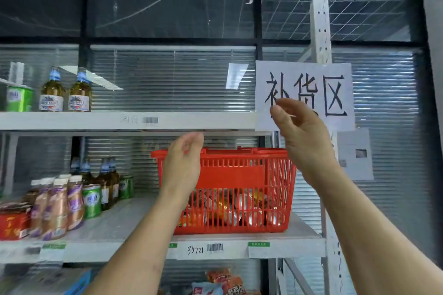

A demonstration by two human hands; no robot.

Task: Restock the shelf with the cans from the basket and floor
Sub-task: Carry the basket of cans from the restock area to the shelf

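A red plastic basket [239, 175] stands on the middle shelf [115, 223] at the right, with several cans [230, 203] showing through its slats. My left hand [182, 167] is raised in front of the basket's left end, fingers curled loosely and holding nothing. My right hand [302, 132] is higher, in front of the paper sign [330, 93] at the upper shelf's right end, fingers slightly bent and empty. The upper shelf [167, 121] is bare in its middle and right part.
Two glass bottles [66, 93] and a green can [18, 98] stand at the upper shelf's left. Purple-capped bottles [57, 206], green cans [92, 200] and a red pack [13, 223] fill the middle shelf's left. Snack bags [223, 282] lie below. A white upright post [320, 29] stands at right.
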